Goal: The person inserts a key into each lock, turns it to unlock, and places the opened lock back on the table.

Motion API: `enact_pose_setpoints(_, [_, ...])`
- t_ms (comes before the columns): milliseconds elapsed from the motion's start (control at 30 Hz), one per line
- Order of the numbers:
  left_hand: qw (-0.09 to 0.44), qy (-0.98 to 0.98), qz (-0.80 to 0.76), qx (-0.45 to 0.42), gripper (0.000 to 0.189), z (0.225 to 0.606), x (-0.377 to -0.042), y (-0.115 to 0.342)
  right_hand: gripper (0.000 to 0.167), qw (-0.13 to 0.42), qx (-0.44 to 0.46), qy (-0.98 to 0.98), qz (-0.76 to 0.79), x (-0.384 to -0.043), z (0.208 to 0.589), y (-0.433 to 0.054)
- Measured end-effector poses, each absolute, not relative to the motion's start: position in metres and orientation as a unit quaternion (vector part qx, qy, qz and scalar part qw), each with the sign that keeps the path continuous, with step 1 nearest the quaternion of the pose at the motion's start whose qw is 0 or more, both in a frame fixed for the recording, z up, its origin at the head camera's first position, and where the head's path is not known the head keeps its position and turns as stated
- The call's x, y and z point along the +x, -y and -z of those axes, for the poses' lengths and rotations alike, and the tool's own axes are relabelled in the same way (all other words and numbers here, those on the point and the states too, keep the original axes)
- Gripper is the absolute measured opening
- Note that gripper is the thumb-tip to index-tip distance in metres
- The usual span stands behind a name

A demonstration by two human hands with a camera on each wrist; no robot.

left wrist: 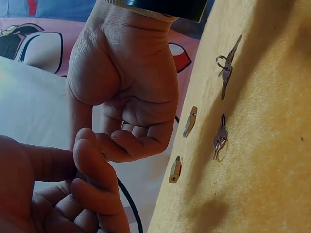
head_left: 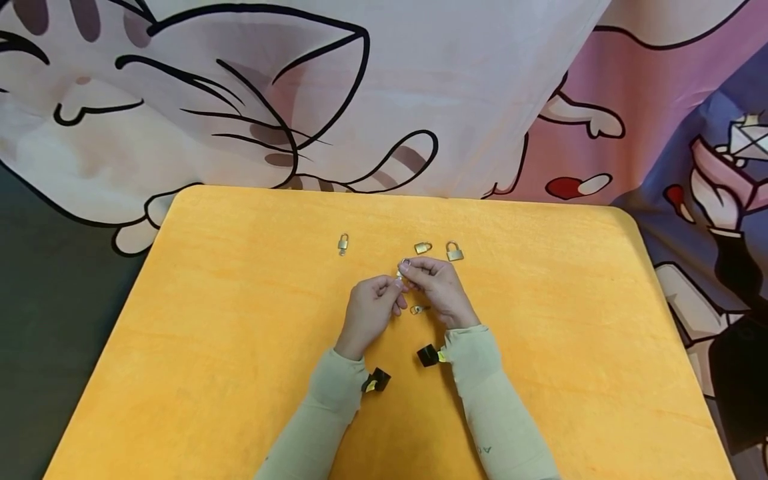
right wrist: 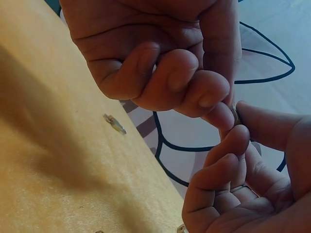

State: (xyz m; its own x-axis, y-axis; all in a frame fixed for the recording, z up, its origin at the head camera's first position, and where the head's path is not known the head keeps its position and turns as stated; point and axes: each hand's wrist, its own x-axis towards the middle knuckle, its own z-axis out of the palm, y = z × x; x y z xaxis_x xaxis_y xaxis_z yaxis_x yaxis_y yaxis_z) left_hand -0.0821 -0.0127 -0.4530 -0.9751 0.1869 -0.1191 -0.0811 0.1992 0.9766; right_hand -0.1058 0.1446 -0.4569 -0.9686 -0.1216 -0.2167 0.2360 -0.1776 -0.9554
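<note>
Over the middle of the table my two hands meet at the fingertips. My right hand [head_left: 441,287] pinches a small padlock [head_left: 406,262] between thumb and forefinger, its loop showing above them. Just below, my left hand [head_left: 371,308] pinches what looks like a small key [head_left: 399,274] against the padlock's lower end, mostly hidden by fingers. In the right wrist view a sliver of the padlock's metal [right wrist: 236,115] shows between the fingertips. Under the hands lies a ringed pair of keys [head_left: 418,309]. A second pair of keys [left wrist: 226,70] appears in the left wrist view.
Two brass padlocks, a smaller one [head_left: 423,247] and a larger one [head_left: 455,251], lie beyond my right hand. Farther left lies another padlock [head_left: 343,243] with a small piece at its lower end. A printed cloth [head_left: 480,100] hangs behind the yellow table [head_left: 210,320].
</note>
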Motion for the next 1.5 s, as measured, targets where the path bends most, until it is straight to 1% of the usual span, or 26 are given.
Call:
enact_pose_setpoints(100, [0.105,-0.768,-0.631,0.032,0.030,0.4538,-0.0817,0.0134,0.035,0.117,0.043,-0.631,0.766,-0.1049,0.4565,-0.1436])
enact_pose_setpoints(367, [0.098,-0.771,-0.628,0.033,0.031,0.4532,-0.0813,0.0138,0.029,0.119,0.049,-0.635,0.762,-0.1046,0.4572,-0.1417])
enact_pose_setpoints(533, [0.093,-0.770,-0.630,0.035,0.030,0.4537,-0.0812,0.0141,0.030,0.124,0.052,-0.624,0.770,-0.1044,0.4573,-0.1407])
enact_pose_setpoints(700, [0.092,-0.774,-0.626,0.031,0.029,0.4536,-0.0810,0.0155,0.027,0.121,0.055,-0.622,0.772,-0.1042,0.4573,-0.1396])
enact_pose_setpoints(1233, [0.076,-0.781,-0.619,0.031,0.029,0.4537,-0.0820,0.0166,0.028,0.124,0.025,-0.625,0.770,-0.1040,0.4580,-0.1403])
enact_pose_setpoints(1333, [0.060,-0.792,-0.606,0.037,0.029,0.4549,-0.0816,0.0164,0.029,0.123,0.025,-0.633,0.764,-0.1039,0.4589,-0.1400])
enact_pose_setpoints(1500, [0.002,-0.832,-0.551,0.063,0.026,0.4574,-0.0805,0.0153,0.029,0.118,0.033,-0.656,0.744,-0.1042,0.4603,-0.1394])
